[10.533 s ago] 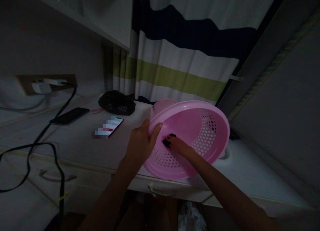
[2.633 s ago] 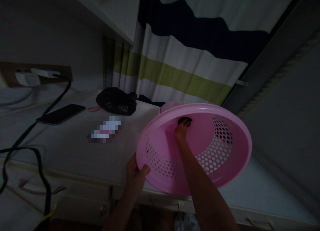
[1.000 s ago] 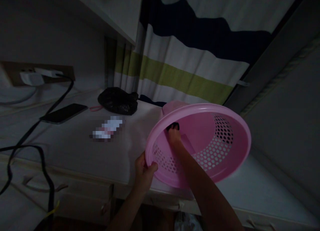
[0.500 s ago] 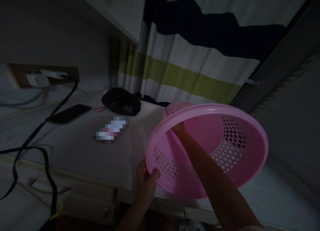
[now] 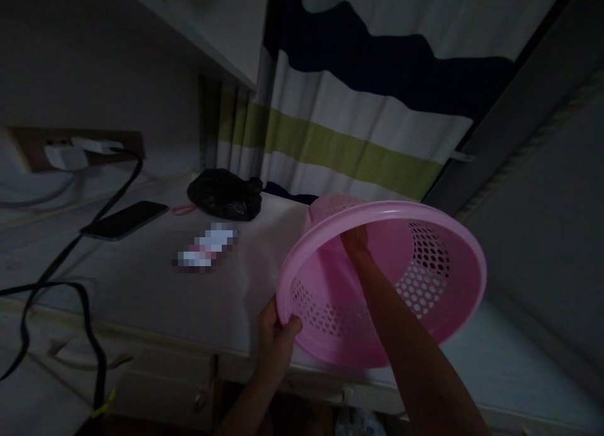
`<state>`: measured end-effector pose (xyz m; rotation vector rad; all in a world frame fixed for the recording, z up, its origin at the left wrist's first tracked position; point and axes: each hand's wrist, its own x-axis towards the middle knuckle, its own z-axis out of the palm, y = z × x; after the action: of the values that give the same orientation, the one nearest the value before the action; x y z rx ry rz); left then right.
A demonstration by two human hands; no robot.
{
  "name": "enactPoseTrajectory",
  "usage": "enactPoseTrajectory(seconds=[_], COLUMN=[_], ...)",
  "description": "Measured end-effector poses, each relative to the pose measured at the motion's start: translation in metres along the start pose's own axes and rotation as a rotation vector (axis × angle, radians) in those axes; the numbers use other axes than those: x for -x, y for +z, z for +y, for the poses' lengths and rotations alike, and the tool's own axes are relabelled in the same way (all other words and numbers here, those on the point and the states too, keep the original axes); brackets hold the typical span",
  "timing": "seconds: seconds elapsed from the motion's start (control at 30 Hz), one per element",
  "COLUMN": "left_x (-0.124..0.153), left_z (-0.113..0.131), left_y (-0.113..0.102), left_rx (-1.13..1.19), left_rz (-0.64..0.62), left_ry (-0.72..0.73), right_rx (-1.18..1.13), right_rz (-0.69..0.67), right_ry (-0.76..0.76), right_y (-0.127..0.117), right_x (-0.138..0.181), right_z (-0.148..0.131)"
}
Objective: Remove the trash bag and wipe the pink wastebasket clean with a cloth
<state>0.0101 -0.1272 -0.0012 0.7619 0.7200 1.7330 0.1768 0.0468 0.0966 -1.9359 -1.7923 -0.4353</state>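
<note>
A pink plastic basket (image 5: 340,345) with perforated sides is tilted on its side over the desk, its wide mouth facing me. My left hand (image 5: 278,335) grips the rim at the lower left, thumb on the inner side. My right arm reaches through the mouth. Deep inside, my right hand (image 5: 357,240) is near the upper inner wall. Its fingers are partly hidden by the rim and dim light, so I cannot see whether they hold anything.
On the white desk (image 5: 141,297) lie a dark phone (image 5: 125,220), a lit, blurred-out phone-like object (image 5: 207,247) and a black plastic bag (image 5: 225,195). Plugs sit in a wall socket (image 5: 134,143), with a black cable (image 5: 61,257) trailing left. A striped curtain (image 5: 349,150) hangs behind.
My right hand has shifted to the right inside the basket and shows more now. The basket has turned slightly, while my left hand stays on its rim. The view has moved a little.
</note>
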Motion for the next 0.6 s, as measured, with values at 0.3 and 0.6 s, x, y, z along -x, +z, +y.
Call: enactPoseTrajectory(seconds=[0.3,0.6], left_x=[0.0,0.002], left_z=[0.0,0.002], left_y=[0.0,0.003], left_rx=[0.01,0.026], left_rz=[-0.04,0.062], left_ry=[-0.011,-0.02], right_rx=[0.133,0.101], right_rz=[-0.135,-0.07], right_ry=[0.181,0.282], right_y=[0.018,0.02], right_x=[0.018,0.016], right_z=[0.002,0.013])
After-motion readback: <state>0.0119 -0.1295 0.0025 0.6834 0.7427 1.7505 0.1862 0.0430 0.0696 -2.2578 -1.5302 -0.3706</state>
